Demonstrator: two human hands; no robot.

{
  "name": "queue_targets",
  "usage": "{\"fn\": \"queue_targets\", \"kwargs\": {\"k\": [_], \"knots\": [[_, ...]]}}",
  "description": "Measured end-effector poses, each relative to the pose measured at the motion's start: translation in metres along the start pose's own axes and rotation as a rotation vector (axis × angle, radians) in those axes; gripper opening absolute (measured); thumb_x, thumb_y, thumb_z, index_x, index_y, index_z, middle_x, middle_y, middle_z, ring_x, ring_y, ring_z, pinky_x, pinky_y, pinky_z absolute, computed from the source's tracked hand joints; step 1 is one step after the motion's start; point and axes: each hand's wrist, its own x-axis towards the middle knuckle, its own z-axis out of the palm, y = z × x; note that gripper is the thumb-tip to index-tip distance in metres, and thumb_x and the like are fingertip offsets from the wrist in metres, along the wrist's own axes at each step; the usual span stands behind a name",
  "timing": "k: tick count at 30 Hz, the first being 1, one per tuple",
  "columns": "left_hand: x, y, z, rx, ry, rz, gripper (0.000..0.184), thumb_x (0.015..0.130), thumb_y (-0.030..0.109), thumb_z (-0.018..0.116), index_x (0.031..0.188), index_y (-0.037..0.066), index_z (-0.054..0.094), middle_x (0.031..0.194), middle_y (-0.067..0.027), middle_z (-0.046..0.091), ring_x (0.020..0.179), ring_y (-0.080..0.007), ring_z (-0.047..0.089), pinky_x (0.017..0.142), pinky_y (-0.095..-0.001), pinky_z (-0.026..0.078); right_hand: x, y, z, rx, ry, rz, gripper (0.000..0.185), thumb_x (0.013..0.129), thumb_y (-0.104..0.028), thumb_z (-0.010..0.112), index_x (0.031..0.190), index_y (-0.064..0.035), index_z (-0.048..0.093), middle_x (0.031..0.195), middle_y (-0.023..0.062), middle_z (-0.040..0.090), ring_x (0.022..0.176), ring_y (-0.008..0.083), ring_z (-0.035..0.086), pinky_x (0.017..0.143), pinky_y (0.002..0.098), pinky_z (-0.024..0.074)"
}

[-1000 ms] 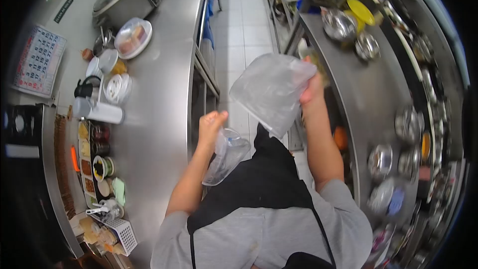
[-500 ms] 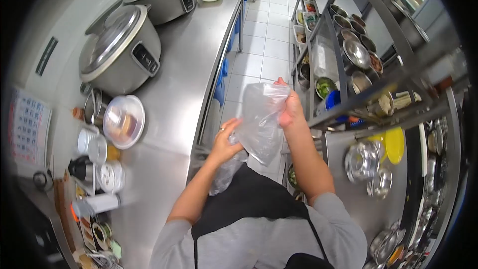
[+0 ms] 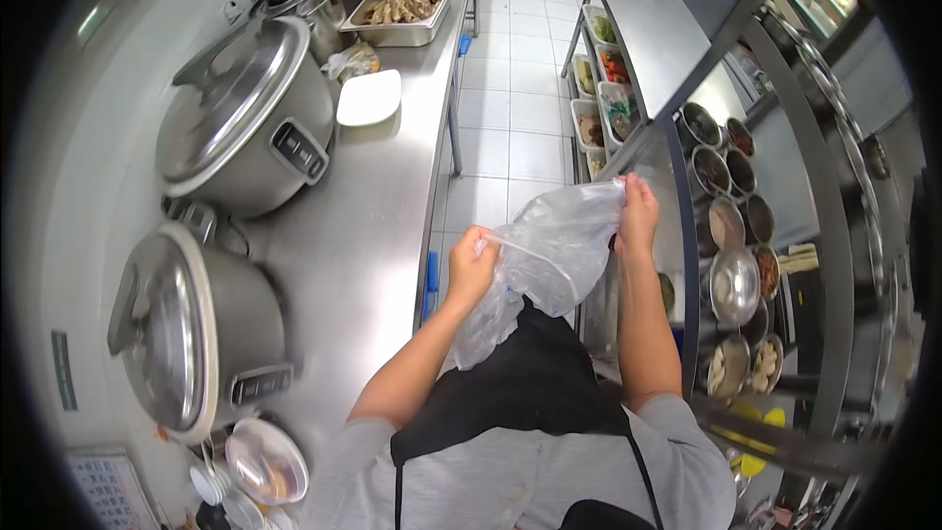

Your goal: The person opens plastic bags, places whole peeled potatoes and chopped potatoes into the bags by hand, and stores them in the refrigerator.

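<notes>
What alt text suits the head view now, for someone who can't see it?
The left hand and right hand hold thin clear plastic between them over a tiled aisle; two large cookers stand on the metal counter at left.

Black apron (image 3: 510,383) over a grey shirt (image 3: 530,471), white tiles (image 3: 483,128) (pale grout lines), yellow lids (image 3: 760,437)!

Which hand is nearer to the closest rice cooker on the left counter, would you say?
The left hand. It grips the plastic bag just beyond the counter's edge, right of the rice cooker; the right hand holds the bag farther right, across the aisle.
</notes>
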Motion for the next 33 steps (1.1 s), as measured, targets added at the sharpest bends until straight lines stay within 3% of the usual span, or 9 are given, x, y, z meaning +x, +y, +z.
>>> {"fn": "queue_targets", "kwargs": {"k": [5, 10, 13, 17, 20, 25, 28, 29, 33], "knots": [[0.150, -0.003, 0.046, 0.059, 0.129, -0.083, 0.007, 0.089, 0.010, 0.060, 0.088, 0.003, 0.063, 0.076, -0.0024, 0.064, 0.066, -0.0092, 0.055, 0.059, -0.0262, 0.043, 0.099, -0.031, 0.082, -0.969, 0.057, -0.767, 0.043, 0.088, -0.039, 0.069, 0.113, -0.0039, 0.067, 0.130, 0.0243, 0.055, 0.123, 0.0375, 0.049, 0.101, 0.0464, 0.0398], [0.312, 0.012, 0.089, -0.164, 0.159, -0.208, 0.010, 0.092, 0.014, 0.060, 0.089, 0.005, 0.064, 0.078, -0.0012, 0.063, 0.067, -0.0090, 0.055, 0.061, -0.0254, 0.043, 0.237, -0.034, 0.164, -0.995, -0.696, -0.617, 0.058, 0.079, -0.040, 0.077, 0.123, -0.0059, 0.063, 0.136, 0.0242, 0.050, 0.129, 0.0412, 0.043, 0.104, 0.0548, 0.0358], [0.404, 0.039, 0.106, -0.292, 0.116, -0.159, 0.011, 0.093, 0.015, 0.059, 0.088, 0.007, 0.063, 0.076, -0.0001, 0.061, 0.066, -0.0079, 0.053, 0.061, -0.0246, 0.042, 0.334, -0.033, 0.206, -1.114, -0.857, -0.453, 0.073, 0.072, -0.049, 0.080, 0.128, -0.0062, 0.060, 0.139, 0.0246, 0.049, 0.132, 0.0403, 0.042, 0.104, 0.0565, 0.0360], [0.526, 0.062, 0.120, -0.391, 0.165, -0.122, 0.009, 0.091, 0.015, 0.061, 0.088, 0.007, 0.063, 0.075, 0.0010, 0.060, 0.065, -0.0069, 0.053, 0.058, -0.0237, 0.042, 0.441, -0.040, 0.260, -0.731, -0.839, -0.466, 0.074, 0.070, -0.040, 0.081, 0.132, -0.0080, 0.058, 0.140, 0.0272, 0.048, 0.131, 0.0420, 0.045, 0.109, 0.0485, 0.0373], [0.628, 0.057, 0.132, -0.411, 0.183, -0.114, 0.012, 0.091, 0.019, 0.065, 0.088, 0.007, 0.063, 0.075, 0.0010, 0.060, 0.062, -0.0070, 0.052, 0.055, -0.0242, 0.042, 0.521, -0.022, 0.298, -0.933, -0.710, -0.640, 0.057, 0.074, -0.026, 0.077, 0.125, -0.0081, 0.062, 0.135, 0.0250, 0.053, 0.124, 0.0421, 0.050, 0.101, 0.0489, 0.0432], [0.807, 0.065, 0.160, -0.280, -0.204, -0.040, 0.022, 0.082, 0.024, 0.076, 0.091, 0.009, 0.063, 0.080, 0.0007, 0.061, 0.074, -0.0092, 0.056, 0.068, -0.0254, 0.046, 0.699, 0.029, 0.347, -0.826, -0.282, -0.780, 0.032, 0.083, -0.014, 0.068, 0.114, -0.0054, 0.065, 0.105, 0.0149, 0.068, 0.095, 0.0327, 0.065, 0.083, 0.0416, 0.0524], [0.912, 0.066, 0.188, -0.040, -0.406, 0.073, 0.030, 0.075, 0.023, 0.082, 0.092, 0.006, 0.063, 0.086, -0.0045, 0.066, 0.083, -0.0157, 0.061, 0.074, -0.0332, 0.050, 0.780, 0.002, 0.374, -0.120, -0.229, 0.004, 0.021, 0.092, -0.017, 0.064, 0.109, -0.0050, 0.065, 0.087, 0.0050, 0.067, 0.075, 0.0188, 0.064, 0.071, 0.0323, 0.0528], [0.943, 0.067, 0.197, 0.045, -0.354, 0.082, 0.029, 0.074, 0.021, 0.080, 0.092, 0.006, 0.063, 0.086, -0.0047, 0.066, 0.083, -0.0161, 0.062, 0.074, -0.0339, 0.051, 0.800, -0.010, 0.386, 0.045, -0.174, 0.138, 0.018, 0.096, -0.020, 0.060, 0.105, -0.0053, 0.065, 0.077, -0.0016, 0.060, 0.062, 0.0078, 0.054, 0.055, 0.0252, 0.0468], [1.055, 0.054, 0.233, 0.102, -0.128, -0.006, 0.023, 0.075, 0.009, 0.068, 0.096, 0.002, 0.064, 0.085, -0.0072, 0.067, 0.078, -0.0178, 0.063, 0.071, -0.0337, 0.051, 0.872, -0.044, 0.403, 0.013, -0.342, 0.260, 0.012, 0.092, -0.019, 0.066, 0.088, -0.0080, 0.061, 0.065, -0.0052, 0.051, 0.055, 0.0052, 0.045, 0.042, 0.0220, 0.0324]]}}
